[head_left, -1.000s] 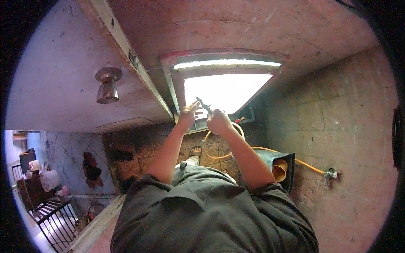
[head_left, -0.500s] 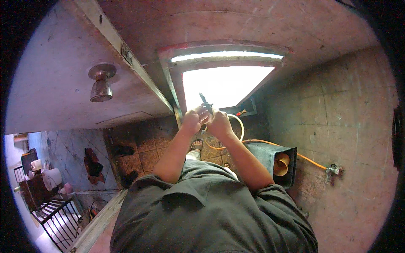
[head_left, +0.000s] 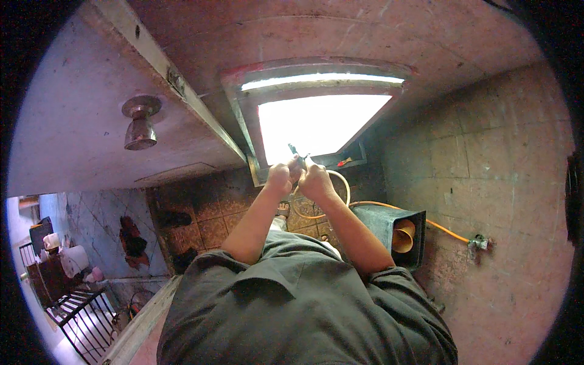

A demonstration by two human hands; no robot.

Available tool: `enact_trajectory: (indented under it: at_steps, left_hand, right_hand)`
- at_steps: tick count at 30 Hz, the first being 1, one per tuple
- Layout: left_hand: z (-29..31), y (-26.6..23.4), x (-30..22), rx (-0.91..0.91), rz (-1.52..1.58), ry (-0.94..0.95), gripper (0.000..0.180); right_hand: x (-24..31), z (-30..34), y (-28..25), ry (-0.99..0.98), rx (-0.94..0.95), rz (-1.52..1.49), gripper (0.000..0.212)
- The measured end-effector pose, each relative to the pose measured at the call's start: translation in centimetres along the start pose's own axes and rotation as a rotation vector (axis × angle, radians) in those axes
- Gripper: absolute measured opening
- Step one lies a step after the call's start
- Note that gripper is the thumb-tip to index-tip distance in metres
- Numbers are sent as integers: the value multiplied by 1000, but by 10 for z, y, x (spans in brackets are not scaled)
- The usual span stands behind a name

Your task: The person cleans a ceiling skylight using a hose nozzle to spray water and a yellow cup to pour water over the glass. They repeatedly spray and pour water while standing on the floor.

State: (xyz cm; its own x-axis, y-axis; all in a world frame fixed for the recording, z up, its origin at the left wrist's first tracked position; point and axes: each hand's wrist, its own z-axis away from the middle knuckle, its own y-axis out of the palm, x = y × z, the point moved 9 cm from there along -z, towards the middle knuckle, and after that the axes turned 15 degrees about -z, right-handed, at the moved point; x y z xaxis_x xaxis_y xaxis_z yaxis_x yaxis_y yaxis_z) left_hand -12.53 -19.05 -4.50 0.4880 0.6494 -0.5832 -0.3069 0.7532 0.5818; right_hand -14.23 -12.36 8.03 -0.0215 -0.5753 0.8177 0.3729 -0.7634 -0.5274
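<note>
Left hand (head_left: 281,178) neared right hand (head_left: 316,180), dark object (head_left: 294,151) at edge of window (head_left: 328,121).

Head view, markings check: no text, label, brand, number or sign can be read on any object or surface in the frame

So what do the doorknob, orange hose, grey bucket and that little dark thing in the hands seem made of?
The doorknob seems metal, with a worn shine. The orange hose looks like smooth plastic or rubber, bending in loose curves. The grey bucket is probably plastic, given its dull, plain sides. The little dark thing is too small to judge.
</note>
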Motion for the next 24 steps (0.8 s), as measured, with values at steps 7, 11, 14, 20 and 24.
enact_trajectory:
  at_steps: [7,11,14,20,24]
  left_hand:
    - [13,-9,21,-166,32,-154,14]
    - [12,-20,36,-184,9,-230,14]
    - [8,-31,51,-209,28,-269,13]
    - [1,-30,76,-152,-51,-335,14]
    - [2,-27,92,-172,-154,-387,15]
  right_hand:
    - [-33,4,20,144,115,47,30]
    - [-37,5,32,119,201,64,28]
    - [-50,5,41,126,218,1,24]
    - [-81,10,45,146,225,24,20]
    - [-87,25,30,262,174,65,22]
